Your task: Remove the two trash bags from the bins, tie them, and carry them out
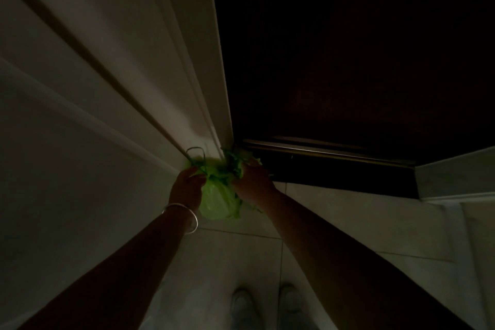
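The scene is very dim. A light green trash bag (218,202) hangs between my two hands, its gathered top bunched into dark green folds. My left hand (187,186), with a silver bangle on the wrist, grips the bag's neck on the left, where a thin drawstring loop (195,155) sticks up. My right hand (253,179) is closed on more crumpled green plastic (235,161) at the top right. Whether that plastic is a second bag or the same one, I cannot tell.
A pale wall or door frame with long mouldings (112,83) fills the left. A dark doorway (348,48) with a raised threshold (329,154) is ahead on the right. Pale floor tiles (348,217) and my two light shoes (265,303) lie below.
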